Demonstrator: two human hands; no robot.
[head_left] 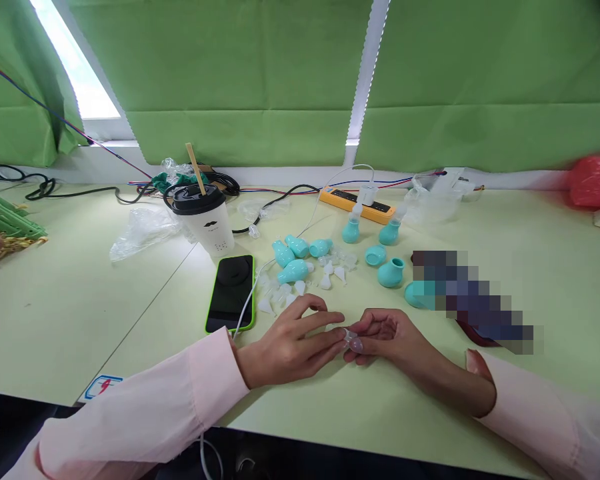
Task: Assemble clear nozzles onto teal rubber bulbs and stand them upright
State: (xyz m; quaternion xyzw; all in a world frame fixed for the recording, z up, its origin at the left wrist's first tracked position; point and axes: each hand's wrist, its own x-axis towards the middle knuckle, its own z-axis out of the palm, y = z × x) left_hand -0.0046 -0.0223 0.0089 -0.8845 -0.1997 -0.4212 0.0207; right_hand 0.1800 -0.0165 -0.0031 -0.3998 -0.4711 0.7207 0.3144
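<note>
1. Green curtains [220, 60] hang behind the pale table [130, 333].
2. Left hand [287, 343] and right hand [393, 337] meet near the front edge, fingertips of both pinching one small clear piece.
3. A pixelated dark item [480, 313], too masked to identify, lies beside the right hand.
4. A lidded cup [207, 230] with a straw stands behind the phone [230, 293]; a white cable [250, 297] crosses the phone's right side.
5. An orange power strip [335, 198] lies at the back.
6. Teal bulbs [293, 271] and translucent tips [325, 283] crowd the space beyond the hands.
7. The clear piece [350, 337] sits between the fingertips, partly hidden.
</note>
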